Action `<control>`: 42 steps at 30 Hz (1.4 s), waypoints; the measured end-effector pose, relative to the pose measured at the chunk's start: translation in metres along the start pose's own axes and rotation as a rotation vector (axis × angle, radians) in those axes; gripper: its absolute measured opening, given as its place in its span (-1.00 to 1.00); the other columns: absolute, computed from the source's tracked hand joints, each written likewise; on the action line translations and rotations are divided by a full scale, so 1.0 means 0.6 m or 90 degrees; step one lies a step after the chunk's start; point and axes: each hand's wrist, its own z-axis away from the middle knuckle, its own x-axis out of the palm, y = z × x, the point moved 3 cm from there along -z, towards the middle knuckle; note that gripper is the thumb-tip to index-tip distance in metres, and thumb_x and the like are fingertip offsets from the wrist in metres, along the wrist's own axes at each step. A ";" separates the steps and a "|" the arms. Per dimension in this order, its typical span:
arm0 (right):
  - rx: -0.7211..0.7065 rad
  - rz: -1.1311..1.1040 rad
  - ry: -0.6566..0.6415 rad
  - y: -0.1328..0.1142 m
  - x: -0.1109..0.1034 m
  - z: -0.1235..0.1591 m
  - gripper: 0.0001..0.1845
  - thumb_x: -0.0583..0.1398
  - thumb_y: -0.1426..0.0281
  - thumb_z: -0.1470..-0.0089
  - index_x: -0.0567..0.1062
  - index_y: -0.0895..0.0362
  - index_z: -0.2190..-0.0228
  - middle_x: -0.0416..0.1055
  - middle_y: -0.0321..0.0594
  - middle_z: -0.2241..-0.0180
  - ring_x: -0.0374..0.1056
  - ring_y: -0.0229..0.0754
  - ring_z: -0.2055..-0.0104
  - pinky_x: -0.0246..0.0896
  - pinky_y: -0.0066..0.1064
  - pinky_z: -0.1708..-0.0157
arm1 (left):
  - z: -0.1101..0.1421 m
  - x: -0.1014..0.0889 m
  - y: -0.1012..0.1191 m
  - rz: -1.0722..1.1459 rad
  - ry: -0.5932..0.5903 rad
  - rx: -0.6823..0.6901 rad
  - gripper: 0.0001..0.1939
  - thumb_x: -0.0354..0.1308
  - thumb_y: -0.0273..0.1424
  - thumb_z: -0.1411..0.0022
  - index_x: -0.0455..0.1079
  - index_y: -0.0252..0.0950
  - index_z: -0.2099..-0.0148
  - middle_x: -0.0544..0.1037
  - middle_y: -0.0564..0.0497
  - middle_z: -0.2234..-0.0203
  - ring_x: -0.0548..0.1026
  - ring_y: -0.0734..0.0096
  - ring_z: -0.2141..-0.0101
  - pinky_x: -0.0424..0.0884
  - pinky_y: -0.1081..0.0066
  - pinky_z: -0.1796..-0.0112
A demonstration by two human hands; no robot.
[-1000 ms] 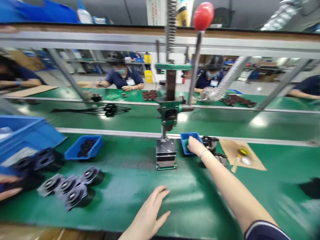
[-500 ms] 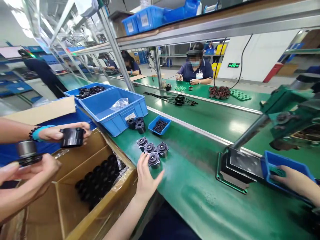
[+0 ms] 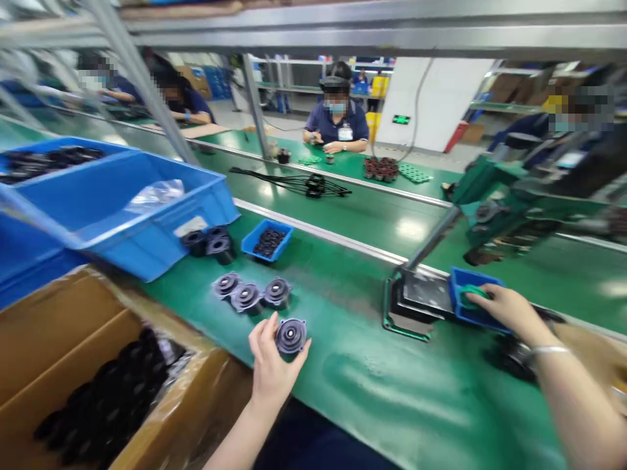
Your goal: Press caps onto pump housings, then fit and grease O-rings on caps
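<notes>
My left hand is closed round a black round flanged housing, its stepped top facing up, just above the green bench. Three similar housings stand in a cluster behind it. To the right, my right hand pinches a thin green ring-like piece over a small blue bin. Left of that bin is a press with a dark metal base and a green head.
A small blue tray of black parts and several black cylinders stand near a large blue crate. An open cardboard box of black parts is at lower left. A co-worker sits across the bench.
My left hand has closed on one housing and drawn it away from the cluster. My right hand has lifted the green piece within the bin. The view has swung right; the co-worker's hands at left are gone.
</notes>
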 end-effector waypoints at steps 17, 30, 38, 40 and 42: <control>-0.207 -0.338 -0.366 -0.340 -0.041 0.202 -0.75 0.19 0.25 -0.18 0.39 0.18 0.42 0.34 -0.28 0.36 0.24 -0.33 0.30 0.12 -0.51 0.27 | -0.045 0.014 0.228 0.437 -0.548 0.093 -0.39 0.00 -0.48 -0.34 -0.07 -0.25 -0.38 0.28 -0.24 -0.25 0.37 0.18 -0.18 0.50 0.26 -0.04; -0.248 -0.597 -0.477 -0.422 0.036 0.285 -0.79 0.20 0.27 -0.21 0.44 0.15 0.38 0.36 -0.26 0.32 0.29 -0.35 0.19 0.19 -0.53 0.14 | -0.008 -0.044 0.131 0.320 -0.367 0.143 -0.66 0.08 -0.30 -0.37 0.24 -0.25 -0.14 0.58 -0.04 0.24 0.58 0.35 0.26 0.53 0.42 0.21; 0.113 -0.834 -0.822 -0.408 0.073 0.328 -0.66 0.32 0.21 -0.05 0.41 0.24 0.37 0.29 -0.28 0.33 0.36 -0.47 0.46 0.29 -0.60 0.39 | 0.028 -0.055 0.105 0.273 -0.548 0.281 -0.52 -0.25 -0.29 -0.48 0.00 -0.30 -0.35 0.58 -0.14 0.14 0.59 0.23 0.19 0.57 0.28 0.19; 0.144 -0.850 -0.812 -0.410 0.076 0.325 -0.65 0.34 0.23 -0.04 0.38 0.26 0.44 0.30 -0.31 0.40 0.37 -0.47 0.47 0.28 -0.62 0.38 | 0.026 -0.045 0.102 0.285 -0.552 0.298 -0.49 -0.24 -0.29 -0.47 -0.05 -0.33 -0.38 0.58 -0.18 0.12 0.59 0.20 0.17 0.58 0.24 0.18; 0.160 -0.869 -0.758 -0.412 0.077 0.316 -0.63 0.35 0.25 -0.02 0.35 0.26 0.49 0.27 -0.34 0.42 0.38 -0.45 0.49 0.27 -0.62 0.40 | 0.020 -0.035 0.097 0.301 -0.526 0.308 -0.46 -0.20 -0.33 -0.46 -0.10 -0.35 -0.41 0.57 -0.22 0.09 0.59 0.19 0.14 0.58 0.23 0.15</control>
